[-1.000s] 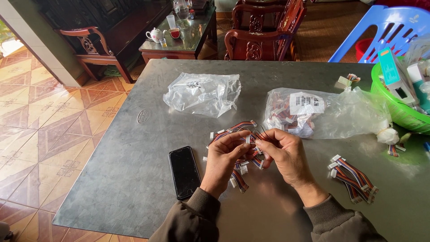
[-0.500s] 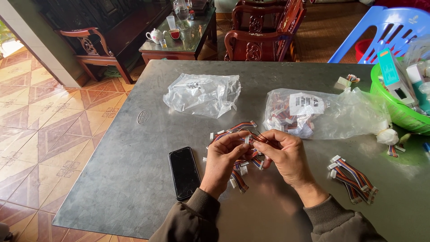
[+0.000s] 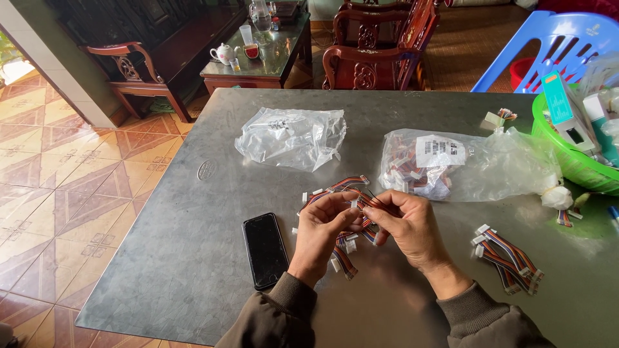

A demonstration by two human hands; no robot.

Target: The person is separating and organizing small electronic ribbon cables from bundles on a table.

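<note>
Table grey metal; near edge runs just below phone, left edge slants toward 11 o'clock. Bare surface at 9 o'clock of hands; 12 o'clock taken by clear bag, 1 o'clock by fuller bag, 3 o'clock by cable bundle. Green basket at far right edge.

Cable short, long axis roughly 9-to-3, white connector at left end.

Left hand and right hand both pinched narrow on cable, which spans between fingertips above loose cable pile.

bare hands, dark brown, seemingly padded sleeves
</note>
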